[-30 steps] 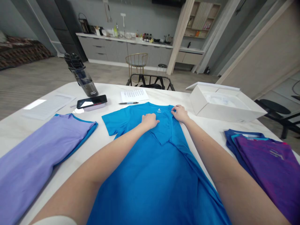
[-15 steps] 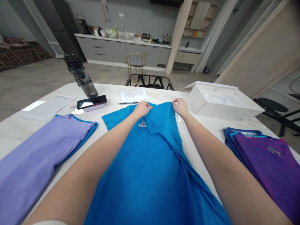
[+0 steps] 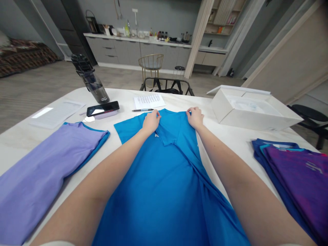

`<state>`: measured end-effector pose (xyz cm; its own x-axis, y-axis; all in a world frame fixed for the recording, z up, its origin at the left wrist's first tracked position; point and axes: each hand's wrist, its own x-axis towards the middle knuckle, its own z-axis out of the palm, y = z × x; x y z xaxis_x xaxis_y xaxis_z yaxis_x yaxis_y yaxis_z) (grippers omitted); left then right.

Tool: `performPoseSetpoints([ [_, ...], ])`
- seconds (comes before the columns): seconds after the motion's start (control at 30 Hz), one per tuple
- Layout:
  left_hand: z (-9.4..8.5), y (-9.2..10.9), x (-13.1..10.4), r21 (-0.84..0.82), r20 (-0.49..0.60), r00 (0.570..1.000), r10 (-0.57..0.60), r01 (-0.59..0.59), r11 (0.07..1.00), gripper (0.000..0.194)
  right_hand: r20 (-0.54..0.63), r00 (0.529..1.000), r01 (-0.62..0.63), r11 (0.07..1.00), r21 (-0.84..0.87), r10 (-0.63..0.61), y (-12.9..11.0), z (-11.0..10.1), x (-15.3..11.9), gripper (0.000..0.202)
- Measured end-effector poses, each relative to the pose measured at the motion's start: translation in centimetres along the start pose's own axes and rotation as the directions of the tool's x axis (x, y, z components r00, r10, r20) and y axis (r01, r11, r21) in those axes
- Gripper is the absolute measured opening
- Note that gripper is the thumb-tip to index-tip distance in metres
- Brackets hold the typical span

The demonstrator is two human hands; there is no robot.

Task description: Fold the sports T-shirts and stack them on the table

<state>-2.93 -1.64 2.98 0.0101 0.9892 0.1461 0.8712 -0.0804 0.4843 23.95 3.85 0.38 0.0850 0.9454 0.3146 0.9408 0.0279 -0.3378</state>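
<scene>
The blue shirt (image 3: 151,191) lies front up in the middle of the bench (image 3: 15,150), its collar end away from the person and its lower part running out of view at the near edge. The left hand (image 3: 152,122) has thumb and fingers drawn together, pinching cloth beside the collar. The right hand (image 3: 194,118) pinches the shirt at the upper right corner, fingers bent over the edge. The left sleeve (image 3: 129,128) is spread flat outward; on the right, a sleeve (image 3: 170,136) lies folded inward over the chest, partly covering a small white logo (image 3: 156,135). Long creases run from it down the right side.

Left of the shirt, well apart from it, lies a folded lilac shirt (image 3: 56,157) with a blue edge. Behind that are a paper (image 3: 57,114), a phone (image 3: 103,108) resting on a lilac case (image 3: 106,115), and an upright bottle (image 3: 94,85). A pen (image 3: 142,110) lies just beyond the left hand, near a printed sheet (image 3: 149,101). Right of the right hand stands an open white box (image 3: 256,118); nearer the person is a folded purple shirt (image 3: 297,174) on dark blue cloth (image 3: 258,150). Beyond the bench stands a black chair (image 3: 166,90).
</scene>
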Motion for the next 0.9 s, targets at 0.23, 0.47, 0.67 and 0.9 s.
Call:
performPoseSetpoints([
  [0.23,0.6,-0.2,-2.8,0.205,0.023,0.936,0.352,-0.349,0.914,0.037,0.033,0.997,0.071,0.996,-0.062,-0.069,-1.2,-0.7,-3.2,0.041],
  [0.47,1.5,1.2,-7.6,0.113,0.338,0.784,0.521,-0.583,0.805,0.052,0.187,0.946,0.275,0.961,-0.037,-0.264,-2.0,-3.8,-11.2,0.048],
  [0.67,1.6,2.0,-11.8,0.152,0.274,0.863,0.425,-0.476,0.867,0.049,0.316,0.916,0.253,0.967,0.023,-0.247,-0.8,-7.0,-18.4,0.049],
  [0.9,1.3,6.5,-17.8,0.040,0.271,0.712,0.648,-0.681,0.731,0.036,0.299,0.914,0.268,0.962,0.056,-0.273,0.6,-13.5,-27.9,0.033],
])
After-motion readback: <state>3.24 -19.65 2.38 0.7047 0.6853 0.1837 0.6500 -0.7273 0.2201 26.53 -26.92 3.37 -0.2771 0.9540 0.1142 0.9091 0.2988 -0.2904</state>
